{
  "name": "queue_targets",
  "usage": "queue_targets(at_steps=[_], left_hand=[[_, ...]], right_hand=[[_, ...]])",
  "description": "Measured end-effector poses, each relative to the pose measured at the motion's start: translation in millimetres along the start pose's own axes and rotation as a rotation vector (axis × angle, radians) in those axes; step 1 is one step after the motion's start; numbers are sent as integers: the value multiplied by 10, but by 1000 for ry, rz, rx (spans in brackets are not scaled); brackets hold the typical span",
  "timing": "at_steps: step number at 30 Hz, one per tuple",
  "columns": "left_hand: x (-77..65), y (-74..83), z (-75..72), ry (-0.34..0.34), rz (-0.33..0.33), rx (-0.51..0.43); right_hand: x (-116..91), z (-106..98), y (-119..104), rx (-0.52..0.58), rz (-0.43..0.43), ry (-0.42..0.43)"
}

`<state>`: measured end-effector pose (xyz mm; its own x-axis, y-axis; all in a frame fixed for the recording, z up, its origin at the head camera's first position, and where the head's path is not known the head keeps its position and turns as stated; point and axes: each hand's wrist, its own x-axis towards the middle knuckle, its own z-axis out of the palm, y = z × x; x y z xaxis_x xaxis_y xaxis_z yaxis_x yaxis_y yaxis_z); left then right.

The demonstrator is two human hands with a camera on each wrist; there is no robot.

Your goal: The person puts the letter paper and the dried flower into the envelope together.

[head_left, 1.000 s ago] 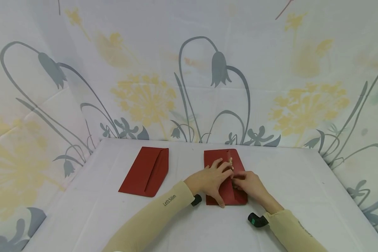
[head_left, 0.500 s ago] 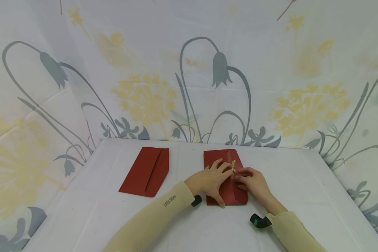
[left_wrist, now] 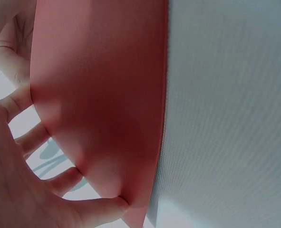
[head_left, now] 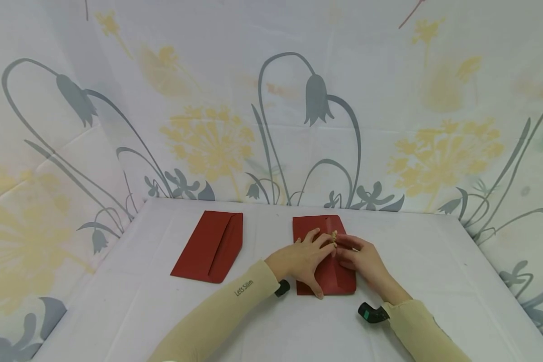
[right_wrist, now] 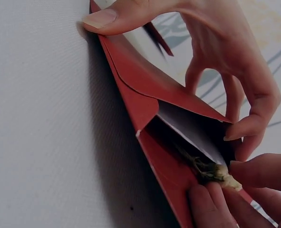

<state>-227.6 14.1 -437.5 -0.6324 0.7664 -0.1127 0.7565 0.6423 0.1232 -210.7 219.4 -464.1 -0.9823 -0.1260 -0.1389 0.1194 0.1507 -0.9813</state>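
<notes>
A red envelope [head_left: 326,281] lies under both hands with its flap turned to the right. My left hand [head_left: 304,254] spreads across it, thumb at the near side. In the right wrist view, this left hand [right_wrist: 235,71] has its fingertips bent over the mouth's edge, holding it bowed open. My right hand [head_left: 359,259] pinches a small dried flower sprig [right_wrist: 221,175] with cream heads and dark green stems. The sprig's stem end is inside the mouth; its heads stick out. A pale lining shows inside. In the left wrist view, the envelope [left_wrist: 102,71] dents under the left fingertips.
A second red envelope [head_left: 208,246] lies to the left with its flap unfolded. White cloth covers the table [head_left: 262,327], and a flower-printed backdrop [head_left: 208,75] rises behind it. Black wrist mounts [head_left: 371,312] show beside the sleeves.
My right hand has drawn slightly back and shifted upward toward the flower heads, which have moved a little. The left hand and both envelopes stay almost as they were.
</notes>
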Motion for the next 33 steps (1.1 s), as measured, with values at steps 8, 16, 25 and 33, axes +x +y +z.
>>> queue_targets(at_steps=[8,16,25,33], left_hand=[[0,3,7,-1,16,-13],[-2,-2,7,13,31,-30],[9,3,4,-2,24,-38],[7,-14,4,-6,27,-47]], right_hand=[[29,58,-12,-37,-2,-14],[65,123,-37,-88,14,-34],[38,92,-6,-71,-7,-5],[41,69,32,-16,-4,-22]])
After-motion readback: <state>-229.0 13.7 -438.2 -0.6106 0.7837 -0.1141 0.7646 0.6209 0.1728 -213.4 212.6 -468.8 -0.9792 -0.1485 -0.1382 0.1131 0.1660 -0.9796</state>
